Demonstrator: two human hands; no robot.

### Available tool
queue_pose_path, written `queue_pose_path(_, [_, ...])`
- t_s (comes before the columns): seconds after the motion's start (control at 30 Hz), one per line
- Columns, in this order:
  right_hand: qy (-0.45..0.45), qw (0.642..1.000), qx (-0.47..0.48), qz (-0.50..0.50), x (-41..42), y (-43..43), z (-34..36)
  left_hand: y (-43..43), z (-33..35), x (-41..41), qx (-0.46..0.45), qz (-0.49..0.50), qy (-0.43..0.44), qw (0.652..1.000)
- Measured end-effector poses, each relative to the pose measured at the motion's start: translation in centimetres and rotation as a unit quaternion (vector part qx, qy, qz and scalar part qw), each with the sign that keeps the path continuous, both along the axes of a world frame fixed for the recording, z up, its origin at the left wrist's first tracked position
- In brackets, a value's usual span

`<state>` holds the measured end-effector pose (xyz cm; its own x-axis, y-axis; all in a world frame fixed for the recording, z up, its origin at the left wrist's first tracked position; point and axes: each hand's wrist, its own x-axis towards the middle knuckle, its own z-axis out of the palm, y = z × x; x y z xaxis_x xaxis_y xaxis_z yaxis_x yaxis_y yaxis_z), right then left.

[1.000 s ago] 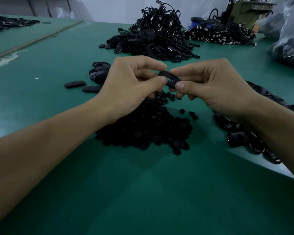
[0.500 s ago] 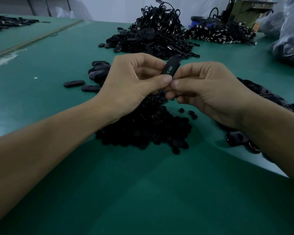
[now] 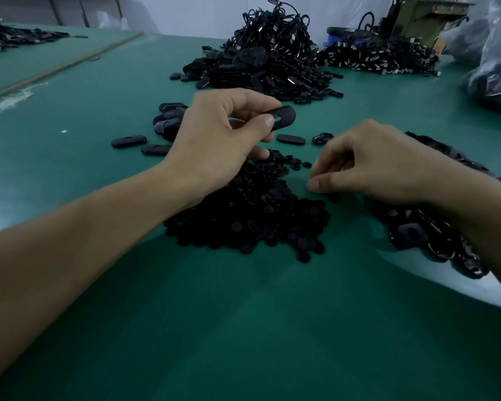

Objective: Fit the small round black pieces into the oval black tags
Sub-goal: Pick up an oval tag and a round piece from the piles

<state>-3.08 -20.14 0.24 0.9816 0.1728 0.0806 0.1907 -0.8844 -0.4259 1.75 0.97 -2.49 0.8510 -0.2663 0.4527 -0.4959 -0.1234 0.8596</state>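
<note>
A worker's left hand (image 3: 214, 140) pinched one oval tag (image 3: 284, 116) between thumb and forefinger above the green table (image 3: 243, 328), with the tag's far end jutting clear of the fingers. The right hand (image 3: 382, 166) was well apart from it, low at the edge of the pile of round pieces (image 3: 252, 221). Its fingers were curled and its thumb tip was at the pile's fringe. Whether it had a piece between thumb and fingers could not be told.

Spare tags (image 3: 290, 139) lay flat just beyond the pile, and a tall heap (image 3: 266, 68) of black parts stood at the back.

The step in hand looked to be fetching one round piece for the waiting tag. Doing it well probably meant lifting a single piece from the loose fringe, not digging into the mound, since black on black in dim light makes a doubled pick easy to miss. The piece would then need turning the right way up before it met the tag. The left thumb seemed to sit close to the tag's opening, so sliding it back would give the piece room. A square press until the piece sat flush seemed safer than forcing it in tilted.
</note>
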Motion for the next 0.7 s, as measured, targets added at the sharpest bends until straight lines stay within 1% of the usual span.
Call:
queue_pose_path(0.2, [0.022, 0.999, -0.011, 0.026, 0.3, 0.6, -0.4, 0.0, 0.0, -0.2, 0.016, 0.007, -0.009, 1.000])
queue_pose_path(0.27, [-0.003, 0.999, -0.023, 0.028, 0.2, 0.8, -0.6, 0.0, 0.0, -0.2, 0.006, 0.015, -0.003, 1.000])
queue_pose_path(0.3, [-0.026, 0.999, -0.015, 0.023, 0.2, 0.9, -0.7, 0.1, 0.0, -0.2, -0.001, 0.018, 0.003, 1.000])
queue_pose_path(0.33, [-0.052, 0.998, 0.010, 0.017, 0.1, 1.0, -0.8, 0.1, 0.1, -0.2, -0.010, 0.020, 0.011, 1.000])
queue_pose_path(0.4, [-0.097, 0.991, 0.089, 0.005, 0.1, 1.1, -0.8, 0.2, 0.1, -0.2, -0.031, 0.017, 0.036, 0.999])
queue_pose_path(0.47, [-0.122, 0.980, 0.155, -0.003, 0.0, 1.3, -0.6, 0.2, 0.1, -0.2, -0.042, 0.011, 0.055, 0.998])
queue_pose_path(0.6, [-0.153, 0.967, 0.202, -0.013, -0.3, 1.2, -0.3, 0.2, 0.1, -0.2, -0.059, 0.011, 0.073, 0.996])
queue_pose_path(0.7, [-0.152, 0.958, 0.243, -0.018, -0.5, 1.1, -0.1, 0.2, 0.1, -0.2, -0.068, 0.013, 0.079, 0.994])
